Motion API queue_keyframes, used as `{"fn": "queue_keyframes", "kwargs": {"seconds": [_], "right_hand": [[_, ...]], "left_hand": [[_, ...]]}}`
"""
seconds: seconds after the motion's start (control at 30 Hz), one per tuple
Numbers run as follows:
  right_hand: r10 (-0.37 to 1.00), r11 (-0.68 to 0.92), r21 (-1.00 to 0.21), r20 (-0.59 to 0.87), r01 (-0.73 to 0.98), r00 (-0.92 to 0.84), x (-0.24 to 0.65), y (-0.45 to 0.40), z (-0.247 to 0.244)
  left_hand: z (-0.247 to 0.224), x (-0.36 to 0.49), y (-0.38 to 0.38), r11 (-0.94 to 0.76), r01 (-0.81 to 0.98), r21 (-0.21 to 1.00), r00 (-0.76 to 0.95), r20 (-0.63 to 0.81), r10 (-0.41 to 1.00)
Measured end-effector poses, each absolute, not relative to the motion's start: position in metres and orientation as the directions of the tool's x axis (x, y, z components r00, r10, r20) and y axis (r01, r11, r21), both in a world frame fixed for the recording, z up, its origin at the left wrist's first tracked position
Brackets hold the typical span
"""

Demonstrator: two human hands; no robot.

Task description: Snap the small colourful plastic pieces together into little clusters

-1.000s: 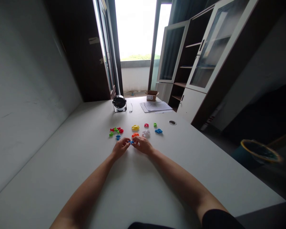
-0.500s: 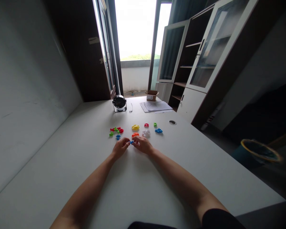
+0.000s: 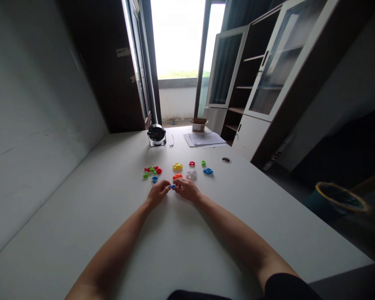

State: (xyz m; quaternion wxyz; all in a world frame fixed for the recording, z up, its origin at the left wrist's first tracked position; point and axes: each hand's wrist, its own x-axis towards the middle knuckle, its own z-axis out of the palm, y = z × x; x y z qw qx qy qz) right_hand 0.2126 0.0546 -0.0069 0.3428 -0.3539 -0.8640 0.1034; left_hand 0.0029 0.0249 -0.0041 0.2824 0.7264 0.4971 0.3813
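A small blue piece [image 3: 172, 187] is held between the fingertips of my left hand [image 3: 158, 193] and my right hand [image 3: 187, 190], just above or on the white table. Right behind my right fingers lies an orange piece [image 3: 177, 176]. Beyond it is a yellow piece [image 3: 177, 167], with white pieces [image 3: 191, 175] to the right. Another blue piece [image 3: 155, 179] lies behind my left hand, near a cluster of red and green pieces [image 3: 153, 170]. The exact shape of the held piece is too small to tell.
Farther right on the table [image 3: 112, 187] are a red piece [image 3: 191, 164], a green piece [image 3: 203, 163] and a blue piece [image 3: 208, 171]. At the back stand a round black device [image 3: 156, 133], papers [image 3: 204, 139] and an open cardboard box [image 3: 199, 125].
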Motion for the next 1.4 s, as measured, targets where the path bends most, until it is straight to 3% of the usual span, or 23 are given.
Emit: {"fn": "queue_keyframes", "kwargs": {"seconds": [1.4], "right_hand": [[0.694,0.72,-0.448,0.475,0.531,-0.54,0.2128,0.0581,-0.0113]], "left_hand": [[0.0038,0.0049,0.0223,-0.391,0.575,0.719,0.296,0.263,0.918]]}}
